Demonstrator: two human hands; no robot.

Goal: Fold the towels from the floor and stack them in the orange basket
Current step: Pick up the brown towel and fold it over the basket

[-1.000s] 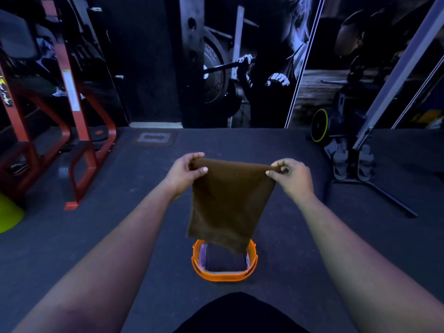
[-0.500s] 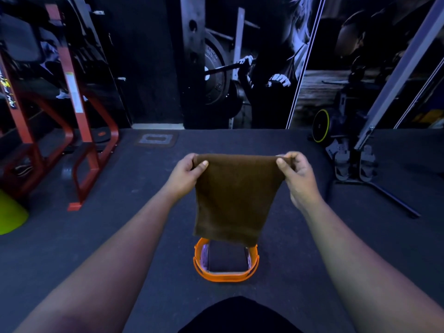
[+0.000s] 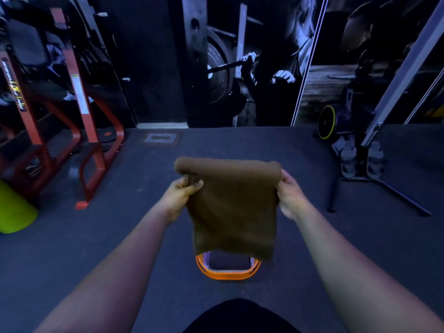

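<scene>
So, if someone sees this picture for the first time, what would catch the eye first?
Most likely the brown towel at the centre, held up by its sides between the left hand and the right hand. Right under its lower edge, the orange basket glows against the dark floor. At the left edge sits a bright lime-green object.

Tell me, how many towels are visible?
2: a brown towel held in the air by both hands, and a dark one lying inside the orange basket. More may be hidden beneath.

Both bare forearms reach forward; the left hand (image 3: 180,197) pinches with curled fingers and thumb, the right hand (image 3: 290,195) grips likewise, held level
</scene>
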